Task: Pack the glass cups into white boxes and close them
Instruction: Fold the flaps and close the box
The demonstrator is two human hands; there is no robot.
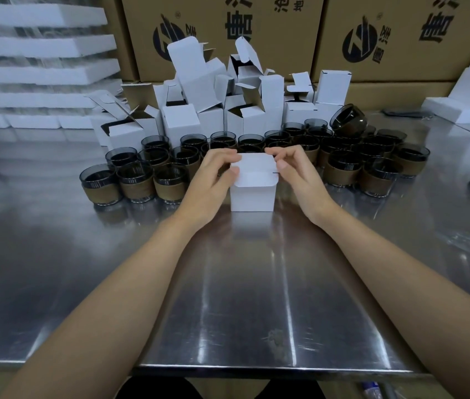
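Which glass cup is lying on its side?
The tipped cup at the back right of the cluster, resting on top of its neighbours; all the other cups stand upright.

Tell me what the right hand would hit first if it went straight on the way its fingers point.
The right hand pinches the lid of the white box. Its fingers point left along the lid's far edge, so it would probably meet the left hand first, though depth is unclear.
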